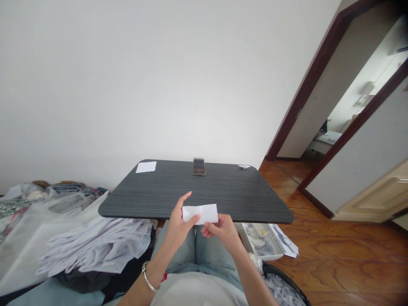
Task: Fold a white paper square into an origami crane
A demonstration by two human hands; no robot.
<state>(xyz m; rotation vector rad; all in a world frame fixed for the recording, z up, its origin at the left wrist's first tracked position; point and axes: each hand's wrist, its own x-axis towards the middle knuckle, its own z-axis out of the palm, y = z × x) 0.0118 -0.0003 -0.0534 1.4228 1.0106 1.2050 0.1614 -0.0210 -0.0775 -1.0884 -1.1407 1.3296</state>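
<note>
**Slip of white paper [207, 211] held in both hands over the table's near edge**

I have the slip up in front of me, a creased rectangle with its long side running left to right and a fold line near its middle. In the view it overlaps the near edge of the dark wood-grain table [178, 187], just above my lap in light blue jeans [207, 250].

My left hand [179, 221] is clamped on the slip's left part: the thumb lies across the front, its tip near the lower edge by the fold, while my index finger sticks up clear of the paper. The other fingertips are hidden behind. My right hand [223, 230] pinches the lower right corner, thumb in front and fingers curled beneath. A silver bangle [148, 276] circles my left wrist.

Along the table's far side, a flat white sheet [146, 167] lies near the left corner, a phone [199, 165] leans upright near the middle, and a small folded paper figure [244, 166] sits near the right corner.

Below the table, layered white sheets [98, 244] are heaped to my left; an open white box [263, 242] stands to my right on the wooden floor [338, 255].
</note>
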